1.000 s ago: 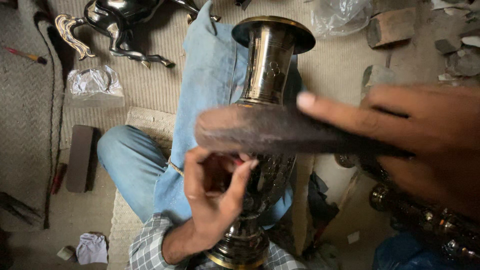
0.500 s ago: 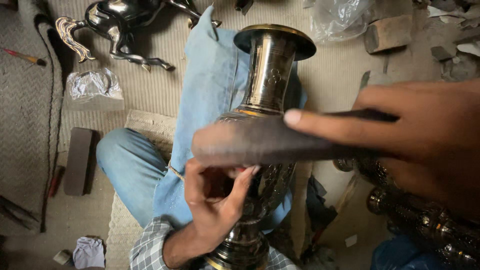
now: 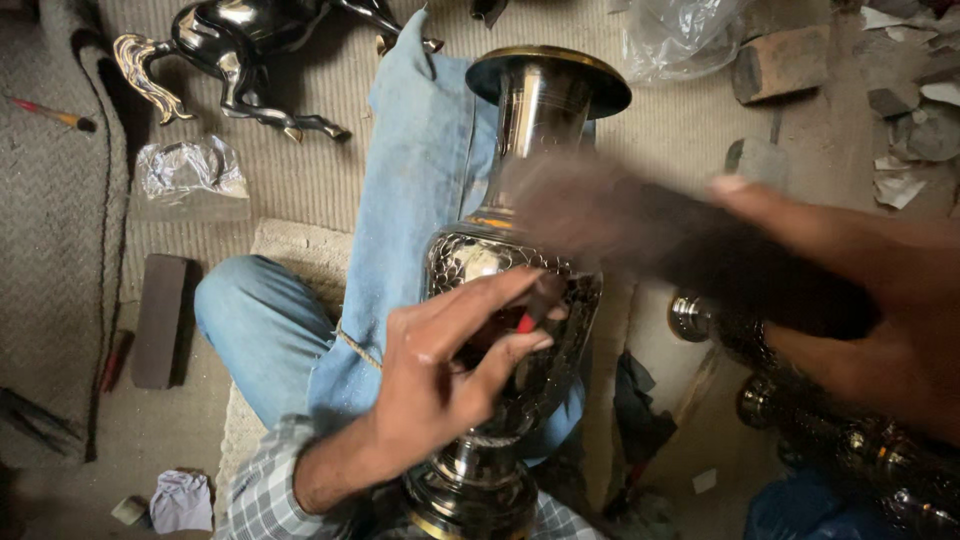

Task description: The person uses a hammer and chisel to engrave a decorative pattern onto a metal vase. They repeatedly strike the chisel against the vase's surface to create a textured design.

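A tall engraved metal vase (image 3: 545,130) lies along my lap, its flared mouth pointing away from me. My left hand (image 3: 445,375) rests on the vase's belly, pinching a small red-tipped tool (image 3: 527,321) between thumb and fingers against the patterned surface. My right hand (image 3: 880,300) grips a dark, flat hammer-like tool (image 3: 640,225), motion-blurred, held just over the vase's shoulder near the neck. My jeans-clad legs (image 3: 400,200) lie under the vase.
A shiny metal horse figure (image 3: 235,55) stands at the far left on the mat. A clear plastic bag (image 3: 190,175), a dark block (image 3: 160,320), a crumpled cloth (image 3: 182,500) and stone pieces (image 3: 785,60) lie around. Another ornate metal piece (image 3: 850,440) lies at my right.
The dark tool in my right hand has swung up and to the right, toward the vase's neck. My left hand has stayed on the vase's belly, its fingers now pinched closer together.
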The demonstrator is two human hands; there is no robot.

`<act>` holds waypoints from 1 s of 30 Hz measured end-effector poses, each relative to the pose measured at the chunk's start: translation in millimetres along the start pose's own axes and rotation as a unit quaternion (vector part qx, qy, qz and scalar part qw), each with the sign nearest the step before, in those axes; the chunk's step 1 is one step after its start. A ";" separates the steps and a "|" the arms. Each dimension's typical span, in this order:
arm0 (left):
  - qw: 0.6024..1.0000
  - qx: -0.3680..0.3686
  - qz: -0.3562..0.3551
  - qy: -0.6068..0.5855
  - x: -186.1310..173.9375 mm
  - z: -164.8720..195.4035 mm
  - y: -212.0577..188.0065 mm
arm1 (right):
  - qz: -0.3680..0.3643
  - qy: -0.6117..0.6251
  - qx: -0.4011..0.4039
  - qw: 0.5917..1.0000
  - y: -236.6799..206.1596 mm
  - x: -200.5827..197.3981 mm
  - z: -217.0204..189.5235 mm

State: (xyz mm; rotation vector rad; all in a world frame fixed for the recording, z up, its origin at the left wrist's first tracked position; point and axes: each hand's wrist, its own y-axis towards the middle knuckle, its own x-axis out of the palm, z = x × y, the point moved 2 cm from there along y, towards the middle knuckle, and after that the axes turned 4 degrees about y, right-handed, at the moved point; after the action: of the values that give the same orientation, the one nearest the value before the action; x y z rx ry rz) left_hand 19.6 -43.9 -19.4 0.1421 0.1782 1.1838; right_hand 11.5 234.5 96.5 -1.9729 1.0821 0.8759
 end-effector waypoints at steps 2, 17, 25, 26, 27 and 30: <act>1.000 0.000 -0.026 0.006 -3.3 2.4 4.0 | -0.031 -0.043 0.013 0.999 -9.9 5.3 7.0; 0.917 0.123 -0.380 -0.017 7.2 -17.3 46.3 | 0.175 0.100 0.349 0.915 -130.1 109.2 51.0; 0.798 0.148 -0.578 -0.081 26.1 -18.4 74.6 | 0.445 0.157 0.326 0.819 -198.3 217.4 40.8; 0.785 0.152 -0.596 -0.077 27.0 -18.0 77.2 | 0.461 0.176 0.324 0.807 -198.9 221.5 36.1; 0.778 0.152 -0.603 -0.084 26.9 -17.1 78.7 | 0.477 0.194 0.321 0.795 -199.7 218.4 32.9; 0.761 0.157 -0.622 -0.098 27.2 -14.5 83.2 | 0.523 0.248 0.310 0.755 -194.0 194.0 28.8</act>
State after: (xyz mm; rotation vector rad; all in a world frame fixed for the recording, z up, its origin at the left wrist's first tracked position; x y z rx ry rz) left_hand -48.9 12.5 -18.4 0.3688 0.2253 -0.2200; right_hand 257.4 257.9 -26.4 -0.9147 2.5071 0.3391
